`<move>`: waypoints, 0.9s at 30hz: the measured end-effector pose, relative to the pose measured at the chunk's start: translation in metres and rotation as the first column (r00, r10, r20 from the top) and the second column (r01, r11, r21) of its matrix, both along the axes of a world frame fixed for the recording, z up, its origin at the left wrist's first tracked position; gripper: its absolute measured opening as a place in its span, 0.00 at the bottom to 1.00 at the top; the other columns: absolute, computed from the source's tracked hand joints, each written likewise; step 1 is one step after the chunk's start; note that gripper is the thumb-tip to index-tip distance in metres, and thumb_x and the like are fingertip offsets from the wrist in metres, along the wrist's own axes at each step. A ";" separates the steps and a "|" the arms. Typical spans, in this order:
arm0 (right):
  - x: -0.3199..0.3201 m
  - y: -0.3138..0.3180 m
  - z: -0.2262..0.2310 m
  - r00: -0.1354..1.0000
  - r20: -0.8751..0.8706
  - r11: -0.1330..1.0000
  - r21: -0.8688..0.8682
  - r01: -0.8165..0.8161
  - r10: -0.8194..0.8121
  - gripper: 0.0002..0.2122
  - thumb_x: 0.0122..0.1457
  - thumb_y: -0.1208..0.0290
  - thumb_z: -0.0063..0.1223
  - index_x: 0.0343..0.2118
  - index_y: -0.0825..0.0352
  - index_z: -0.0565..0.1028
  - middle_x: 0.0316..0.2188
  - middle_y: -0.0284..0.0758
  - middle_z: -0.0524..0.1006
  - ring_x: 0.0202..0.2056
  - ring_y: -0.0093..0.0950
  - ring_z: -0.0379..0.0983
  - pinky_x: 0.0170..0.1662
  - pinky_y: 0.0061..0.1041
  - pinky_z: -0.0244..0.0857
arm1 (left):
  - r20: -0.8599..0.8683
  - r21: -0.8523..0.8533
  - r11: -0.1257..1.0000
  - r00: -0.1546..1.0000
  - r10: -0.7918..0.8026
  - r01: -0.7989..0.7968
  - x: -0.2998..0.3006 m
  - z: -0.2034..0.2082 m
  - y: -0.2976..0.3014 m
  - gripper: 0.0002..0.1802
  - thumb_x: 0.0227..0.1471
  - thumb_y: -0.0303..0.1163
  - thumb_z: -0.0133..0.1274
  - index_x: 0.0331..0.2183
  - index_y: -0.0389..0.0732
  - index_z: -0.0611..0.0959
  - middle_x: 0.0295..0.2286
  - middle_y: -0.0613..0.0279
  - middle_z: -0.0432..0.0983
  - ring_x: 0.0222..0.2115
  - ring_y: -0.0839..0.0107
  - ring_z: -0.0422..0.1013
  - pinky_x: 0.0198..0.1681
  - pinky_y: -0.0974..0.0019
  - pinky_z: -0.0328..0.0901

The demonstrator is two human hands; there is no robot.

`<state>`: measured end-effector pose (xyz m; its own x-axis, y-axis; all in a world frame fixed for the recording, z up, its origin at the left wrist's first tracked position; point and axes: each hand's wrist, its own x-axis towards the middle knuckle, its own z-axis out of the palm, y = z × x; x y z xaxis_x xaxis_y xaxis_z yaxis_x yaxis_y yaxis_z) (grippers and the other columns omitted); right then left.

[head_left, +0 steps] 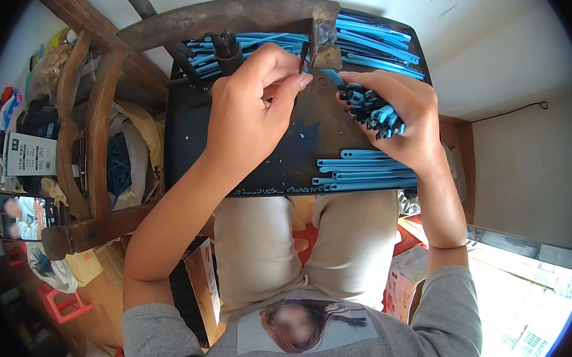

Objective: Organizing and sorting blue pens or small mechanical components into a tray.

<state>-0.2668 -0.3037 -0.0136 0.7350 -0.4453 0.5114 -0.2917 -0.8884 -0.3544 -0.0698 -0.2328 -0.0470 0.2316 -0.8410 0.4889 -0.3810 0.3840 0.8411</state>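
My left hand [255, 100] is closed, thumb and forefinger pinching a thin dark strip [304, 52] that stands up from the fingertips. In my right hand [404, 107] a thick bundle of blue and black plastic strips [370, 109] is gripped, ends toward me. One blue strip [333, 77] sticks out of that hand toward the block [324, 54] at the end of a dark curved bar [244, 20]. Several loose blue strips [366, 167] lie below my right hand on the black tray [233, 168].
More blue strips [382, 39] are piled at the tray's far side, partly under the bar. A dark upright post [227, 55] stands beside my left hand. Wooden rails [100, 132], bags and a phone [26, 218] are at left. Small blue bits litter the tray's near edge.
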 end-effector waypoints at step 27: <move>0.003 0.003 0.001 0.998 0.024 0.997 0.043 -0.064 0.063 0.22 0.33 0.82 0.59 0.39 0.69 0.78 0.32 0.38 0.79 0.33 0.34 0.77 0.38 0.25 0.69 | -0.151 0.003 0.975 0.964 -0.221 0.224 -0.006 0.013 0.019 0.05 0.51 0.20 0.55 0.32 0.29 0.81 0.28 0.55 0.81 0.30 0.73 0.78 0.29 0.78 0.69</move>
<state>-0.2634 -0.3003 -0.0123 0.7509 -0.4201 0.5096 -0.2261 -0.8885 -0.3993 -0.0761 -0.2138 -0.0344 0.1065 -0.8887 0.4460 -0.1578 0.4277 0.8900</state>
